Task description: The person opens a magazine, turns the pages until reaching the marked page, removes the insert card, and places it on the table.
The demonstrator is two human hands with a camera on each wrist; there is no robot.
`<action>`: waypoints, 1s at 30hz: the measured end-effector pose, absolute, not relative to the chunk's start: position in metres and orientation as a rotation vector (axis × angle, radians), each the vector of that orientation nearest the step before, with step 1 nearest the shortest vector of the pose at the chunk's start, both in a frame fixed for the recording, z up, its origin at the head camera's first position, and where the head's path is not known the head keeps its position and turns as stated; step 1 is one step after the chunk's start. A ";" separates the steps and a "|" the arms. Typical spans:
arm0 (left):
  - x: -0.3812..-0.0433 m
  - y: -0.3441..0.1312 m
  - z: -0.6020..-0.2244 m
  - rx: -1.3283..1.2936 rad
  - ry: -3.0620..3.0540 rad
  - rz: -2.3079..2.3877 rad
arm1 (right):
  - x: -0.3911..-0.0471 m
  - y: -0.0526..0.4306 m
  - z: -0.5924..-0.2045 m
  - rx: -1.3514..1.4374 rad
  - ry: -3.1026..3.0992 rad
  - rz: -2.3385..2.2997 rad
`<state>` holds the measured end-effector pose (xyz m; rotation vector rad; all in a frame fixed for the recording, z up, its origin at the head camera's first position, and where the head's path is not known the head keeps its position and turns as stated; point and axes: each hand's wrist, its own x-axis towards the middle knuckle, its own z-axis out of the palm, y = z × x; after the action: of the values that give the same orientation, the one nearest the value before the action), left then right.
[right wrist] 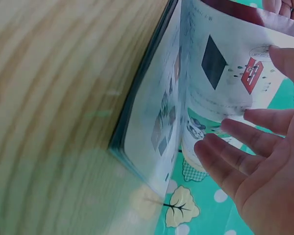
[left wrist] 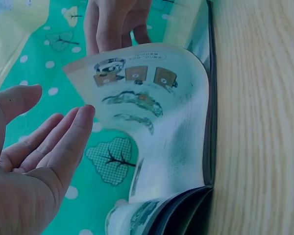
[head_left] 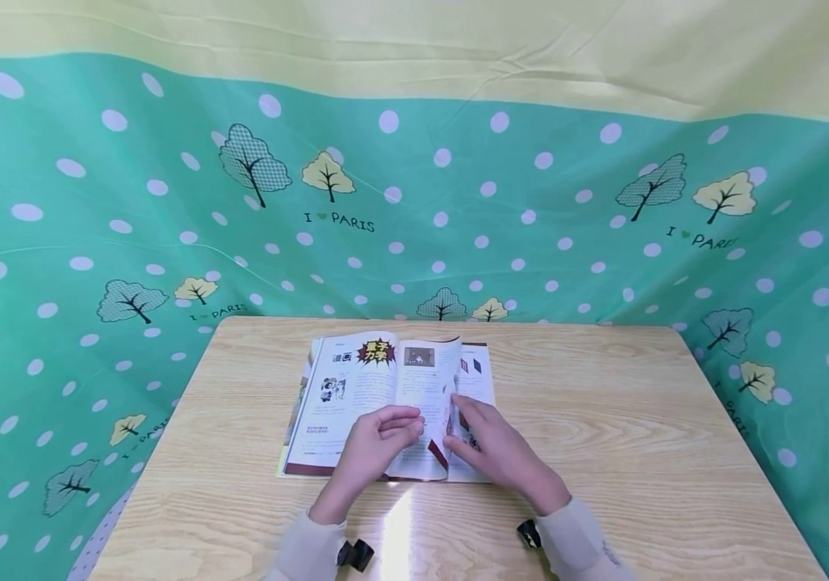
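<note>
An illustrated book (head_left: 334,411) lies spread on the table, its left page showing a cartoon and a bold title burst. One page (head_left: 421,395) is lifted on the right side and bows upward, as the right wrist view also shows. My right hand (head_left: 497,448) is at that page's outer edge; its fingers (right wrist: 257,137) are spread and fairly straight against or close to the printed surface. Over the lower middle of the book hovers my left hand (head_left: 378,440), its thumb apart from the fingers (left wrist: 63,142) and nothing between them. The left hand hides part of the lower pages.
A light wooden table (head_left: 603,420) carries the book near its middle. Behind and at both sides hangs a green dotted cloth (head_left: 458,210) with printed trees. Dark wrist devices (head_left: 356,555) sit at both sleeves.
</note>
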<state>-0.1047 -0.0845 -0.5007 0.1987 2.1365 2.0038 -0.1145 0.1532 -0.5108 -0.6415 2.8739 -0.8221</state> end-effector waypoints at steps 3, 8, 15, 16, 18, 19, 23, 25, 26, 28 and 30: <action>-0.102 -0.085 -0.503 0.200 2.131 1.990 | -0.114 0.149 -0.511 -0.691 2.847 -0.837; -0.098 -0.086 -0.506 0.195 2.151 1.981 | -0.112 0.146 -0.512 -0.741 2.828 -0.850; -0.094 -0.090 -0.508 0.160 2.150 1.995 | -0.109 0.140 -0.512 -0.663 2.823 -0.778; -0.094 -0.090 -0.508 0.161 2.144 1.994 | -0.109 0.140 -0.512 -0.654 2.821 -0.775; -0.094 -0.091 -0.509 0.163 2.133 1.992 | -0.108 0.139 -0.511 -0.638 2.817 -0.771; -0.094 -0.092 -0.510 0.163 2.128 1.995 | -0.108 0.139 -0.511 -0.633 2.816 -0.771; -0.094 -0.099 -0.512 0.130 2.115 2.011 | -0.106 0.141 -0.511 -0.624 2.816 -0.771; -0.093 -0.106 -0.512 0.090 2.125 2.018 | -0.106 0.144 -0.512 -0.617 2.822 -0.768; -0.093 -0.110 -0.512 0.064 2.128 2.024 | -0.106 0.146 -0.512 -0.618 2.825 -0.762; -0.092 -0.119 -0.513 0.004 2.151 2.033 | -0.105 0.151 -0.513 -0.625 2.831 -0.729; -0.091 -0.129 -0.513 -0.058 2.168 2.049 | -0.105 0.158 -0.514 -0.649 2.835 -0.672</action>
<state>-0.0912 -0.1286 -0.5131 -0.0580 2.1678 2.0487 -0.1048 0.1576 -0.5137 -0.6495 2.8352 -0.6722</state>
